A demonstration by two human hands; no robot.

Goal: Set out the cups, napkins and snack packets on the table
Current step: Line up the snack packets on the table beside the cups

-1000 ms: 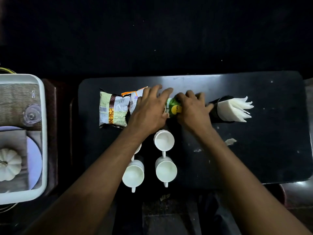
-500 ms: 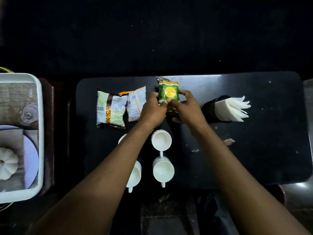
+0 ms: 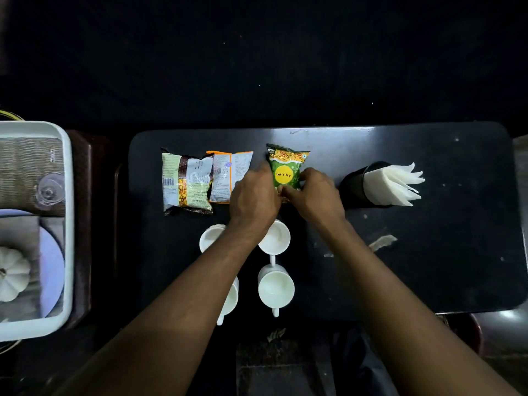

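Note:
A green snack packet with a yellow circle lies on the black table, its near end pinched by both hands. My left hand holds its left lower corner and my right hand its right lower corner. Left of it lie an orange-edged packet and a brown-and-cream packet, side by side. Several white cups stand in front of the packets, partly hidden under my left forearm. A black holder lies on its side with white napkins fanning out.
A white tray at the left holds a woven mat, a clear glass, a plate and a small white pumpkin. A pale scuff marks the table right of my right forearm. The table's right half is bare dark surface.
The green packet was hidden under both hands a second ago; it has been pulled out and laid flat right of the orange-edged packet, and both hands have slid to its near end.

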